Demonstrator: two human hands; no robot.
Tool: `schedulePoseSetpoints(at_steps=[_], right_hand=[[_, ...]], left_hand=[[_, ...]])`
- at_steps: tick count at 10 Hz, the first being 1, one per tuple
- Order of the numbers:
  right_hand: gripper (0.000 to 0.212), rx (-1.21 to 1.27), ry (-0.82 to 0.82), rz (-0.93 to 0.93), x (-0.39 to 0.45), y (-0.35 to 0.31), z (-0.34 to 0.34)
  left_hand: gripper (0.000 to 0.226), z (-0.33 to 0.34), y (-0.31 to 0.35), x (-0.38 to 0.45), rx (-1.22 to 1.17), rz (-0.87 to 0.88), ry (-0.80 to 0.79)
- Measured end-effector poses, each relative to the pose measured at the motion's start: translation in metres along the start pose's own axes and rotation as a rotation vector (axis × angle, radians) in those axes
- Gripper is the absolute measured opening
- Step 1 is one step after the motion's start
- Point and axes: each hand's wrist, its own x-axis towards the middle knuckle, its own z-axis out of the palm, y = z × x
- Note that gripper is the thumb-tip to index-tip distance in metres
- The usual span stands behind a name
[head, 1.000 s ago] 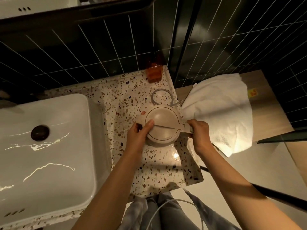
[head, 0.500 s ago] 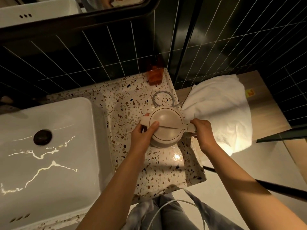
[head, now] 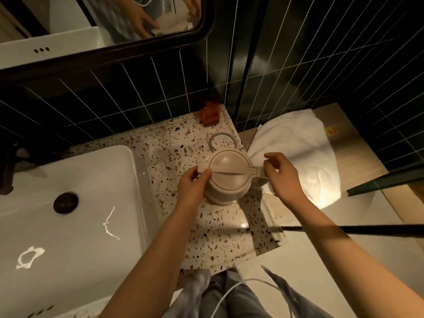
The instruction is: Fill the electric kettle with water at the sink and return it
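The beige electric kettle (head: 229, 175) stands on the terrazzo counter (head: 174, 143) right of the white sink (head: 91, 157), lid closed. My left hand (head: 195, 187) holds its spout side, with the thumb on the lid's edge. Beside the handle, which points right, my right hand (head: 282, 175) has its fingers loosened and apart, the fingertips just at the handle's end. Behind the kettle its grey cord (head: 220, 140) lies in a loop.
An amber bottle (head: 210, 113) stands against the dark tiled wall. A white towel (head: 298, 152) lies on the wooden shelf (head: 344, 134) right of the counter. A dark drain plug (head: 65, 202) sits in the sink, a dark faucet (head: 6, 175) at far left, a mirror (head: 103, 31) above.
My right hand has loosened from the kettle handle and slid slightly right. The left hand stays on the spout side. The view has tilted up, showing more mirror.
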Motion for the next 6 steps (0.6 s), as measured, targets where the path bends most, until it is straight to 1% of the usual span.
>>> schedulePoseSetpoints(at_steps=[1, 2, 3, 4, 5, 6], right_hand=[[0.034, -0.066, 0.002, -0.07, -0.015, -0.002, -0.007], [0.034, -0.057, 0.014, -0.101, -0.038, -0.004, -0.018], [0.034, -0.053, 0.031, -0.136, -0.063, 0.003, -0.026], [0.033, -0.032, -0.018, -0.097, -0.084, 0.01, -0.037], [0.03, -0.018, -0.095, -0.098, -0.114, 0.021, -0.049], [0.034, -0.029, -0.165, -0.145, -0.142, 0.027, -0.06]], left_hand=[[0.049, -0.005, 0.006, -0.011, 0.018, 0.019, -0.005], [0.052, -0.01, 0.008, -0.032, -0.035, 0.055, -0.007], [0.05, -0.014, 0.0, -0.056, -0.022, 0.124, 0.032], [0.036, -0.011, -0.011, -0.081, -0.024, 0.161, 0.048], [0.022, 0.001, -0.025, -0.109, -0.016, 0.18, 0.056], [0.017, 0.015, -0.036, -0.137, 0.016, 0.267, 0.096]])
